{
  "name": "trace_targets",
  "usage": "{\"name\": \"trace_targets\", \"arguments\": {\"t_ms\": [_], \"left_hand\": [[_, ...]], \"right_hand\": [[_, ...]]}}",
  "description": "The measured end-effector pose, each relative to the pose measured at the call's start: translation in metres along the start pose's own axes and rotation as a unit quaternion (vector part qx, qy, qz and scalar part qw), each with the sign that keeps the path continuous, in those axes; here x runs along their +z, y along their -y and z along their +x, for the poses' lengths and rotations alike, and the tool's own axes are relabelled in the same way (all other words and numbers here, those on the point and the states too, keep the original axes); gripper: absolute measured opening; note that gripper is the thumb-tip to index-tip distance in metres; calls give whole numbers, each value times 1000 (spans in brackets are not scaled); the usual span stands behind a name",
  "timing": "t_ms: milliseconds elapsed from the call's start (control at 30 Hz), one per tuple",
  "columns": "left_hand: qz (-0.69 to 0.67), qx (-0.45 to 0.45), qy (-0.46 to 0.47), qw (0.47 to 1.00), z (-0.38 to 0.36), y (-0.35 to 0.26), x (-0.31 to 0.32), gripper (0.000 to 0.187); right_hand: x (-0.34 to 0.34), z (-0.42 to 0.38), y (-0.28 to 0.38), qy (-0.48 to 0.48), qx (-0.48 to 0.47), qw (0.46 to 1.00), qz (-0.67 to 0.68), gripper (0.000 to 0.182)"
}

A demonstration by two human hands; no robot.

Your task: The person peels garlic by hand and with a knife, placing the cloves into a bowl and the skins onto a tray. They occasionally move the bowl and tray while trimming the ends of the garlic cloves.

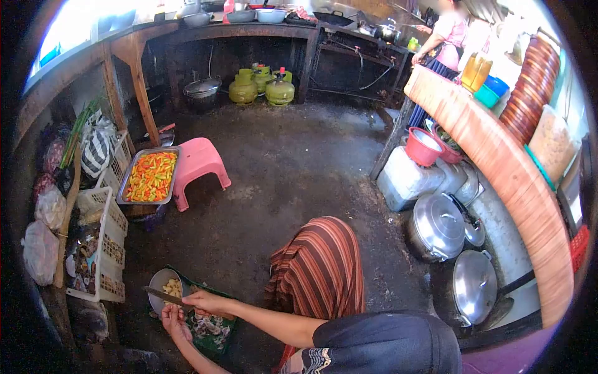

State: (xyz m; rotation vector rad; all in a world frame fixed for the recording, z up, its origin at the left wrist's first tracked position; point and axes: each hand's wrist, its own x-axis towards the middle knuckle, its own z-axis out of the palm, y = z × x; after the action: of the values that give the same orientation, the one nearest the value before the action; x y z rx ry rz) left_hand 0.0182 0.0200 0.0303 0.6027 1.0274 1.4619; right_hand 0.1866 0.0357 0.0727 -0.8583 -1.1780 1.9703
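My right hand [208,303] is closed around the handle of a knife [163,295], whose blade points left across a pale bowl [157,276]. Small pale yellow pieces [172,287], resembling peeled garlic cloves, lie in the bowl. Just below the blade, my left hand [175,321] has its fingers pinched together; whatever is between them is too small to make out. Under and beside my hands is a green tray [219,350] with whitish and purplish scraps [208,329] that look like peelings.
A metal tray of cut red, orange and green chillies [151,176] stands beside a pink stool [200,163]. White crates [112,249] line the left. Large lidded pots [439,225] sit at right. Gas cylinders [280,91] stand at the back. Another person [445,37] is by the stove.
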Motion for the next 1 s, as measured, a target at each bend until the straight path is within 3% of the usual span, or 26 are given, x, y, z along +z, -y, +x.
{"name": "trace_targets", "arguments": {"t_ms": [100, 200, 333, 400, 500, 733, 1000], "left_hand": [[4, 9, -48, 999, -10, -8, 15, 17], [10, 14, -33, 999, -9, -6, 12, 16], [19, 14, -41, 999, -8, -8, 12, 16], [6, 11, -29, 999, -8, -8, 9, 16], [-7, 15, -35, 999, -9, -8, 10, 15], [-19, 26, -39, 999, -6, -4, 2, 16], [13, -3, -53, 998, -4, -6, -1, 16]], "right_hand": [[1, -1, 1, -21, 2, 996, -82, 34], [-2, 1, -4, -29, -32, 989, -141, 35], [-2, 5, -11, -43, -82, 985, -143, 39], [0, 4, -12, -40, -23, 998, -45, 38], [1, -2, -5, -7, 16, 1000, -16, 34], [8, -5, 1, -2, 23, 1000, 4, 37], [3, -3, -6, -14, -29, 996, -78, 36]]}}
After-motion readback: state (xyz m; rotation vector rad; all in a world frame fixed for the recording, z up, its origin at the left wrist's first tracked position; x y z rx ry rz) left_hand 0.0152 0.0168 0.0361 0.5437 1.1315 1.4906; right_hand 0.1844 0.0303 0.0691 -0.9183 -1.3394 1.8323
